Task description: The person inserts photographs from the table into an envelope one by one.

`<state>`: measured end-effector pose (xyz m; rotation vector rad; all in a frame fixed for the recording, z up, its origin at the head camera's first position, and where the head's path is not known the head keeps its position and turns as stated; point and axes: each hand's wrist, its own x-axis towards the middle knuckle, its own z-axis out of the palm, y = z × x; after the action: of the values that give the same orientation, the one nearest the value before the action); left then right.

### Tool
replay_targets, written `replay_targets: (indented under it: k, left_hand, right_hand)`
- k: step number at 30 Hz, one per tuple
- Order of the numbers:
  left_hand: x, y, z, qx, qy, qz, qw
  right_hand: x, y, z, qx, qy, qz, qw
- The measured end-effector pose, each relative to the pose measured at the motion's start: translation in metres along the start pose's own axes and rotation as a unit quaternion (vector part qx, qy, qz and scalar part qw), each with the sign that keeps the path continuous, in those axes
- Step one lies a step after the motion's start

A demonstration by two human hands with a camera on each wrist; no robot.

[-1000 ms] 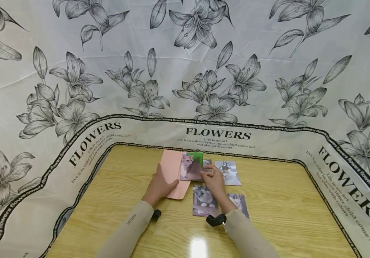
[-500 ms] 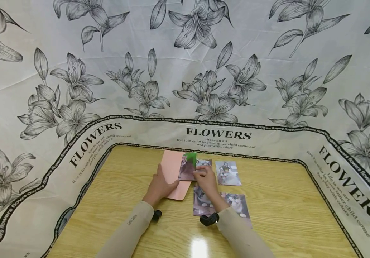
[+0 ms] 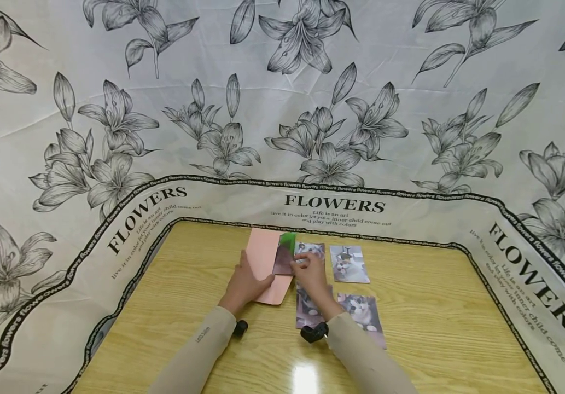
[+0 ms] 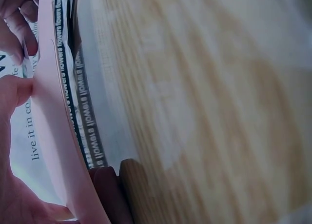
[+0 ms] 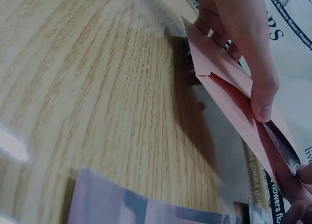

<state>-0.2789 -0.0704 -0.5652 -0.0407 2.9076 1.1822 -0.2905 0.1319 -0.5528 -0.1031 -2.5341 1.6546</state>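
Observation:
My left hand (image 3: 245, 285) grips a pink envelope (image 3: 263, 249), thumb on the near face and fingers behind it. In the right wrist view, the envelope (image 5: 222, 63) is held tilted above the wooden table with its mouth gaping beside the left thumb. A photo card (image 3: 284, 261) with a green corner is partly inside the envelope, its outer strip sticking out on the right. My right hand (image 3: 313, 276) pinches that outer edge between thumb and fingers. In the left wrist view, the envelope (image 4: 53, 107) stands edge-on between the left thumb and fingers.
Several cat photos lie on the wooden table (image 3: 435, 306): one (image 3: 318, 250) behind the right hand, one (image 3: 350, 264) at the back right, one (image 3: 307, 312) partly under the right wrist, one (image 3: 363, 314) in front. A flower-printed cloth (image 3: 333, 219) borders the table.
My right hand has moved left, sliding the photo card deeper into the envelope so less of it shows. The left hand and envelope have stayed nearly in place.

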Motion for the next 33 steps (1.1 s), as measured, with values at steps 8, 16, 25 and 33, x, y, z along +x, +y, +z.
replay_targets:
  k: [8,16,25,33]
  left_hand:
    - [0.000,0.001,-0.002,0.005,-0.001,0.001,1.0000]
    - [0.001,0.000,-0.002,-0.004,-0.013,-0.004,0.9999]
    - [0.002,-0.004,0.000,-0.009,-0.011,0.001,0.9999]
    - [0.002,-0.005,0.001,-0.016,-0.006,0.009,0.9998]
  right_hand:
    - [0.003,-0.001,0.009,-0.020,-0.001,-0.011,0.9997]
    - [0.007,-0.002,0.016,-0.044,0.009,-0.007,0.9990]
    - [0.010,-0.005,0.025,-0.089,0.007,-0.007,0.9959]
    - [0.008,-0.012,0.033,-0.123,0.017,-0.011,0.9922]
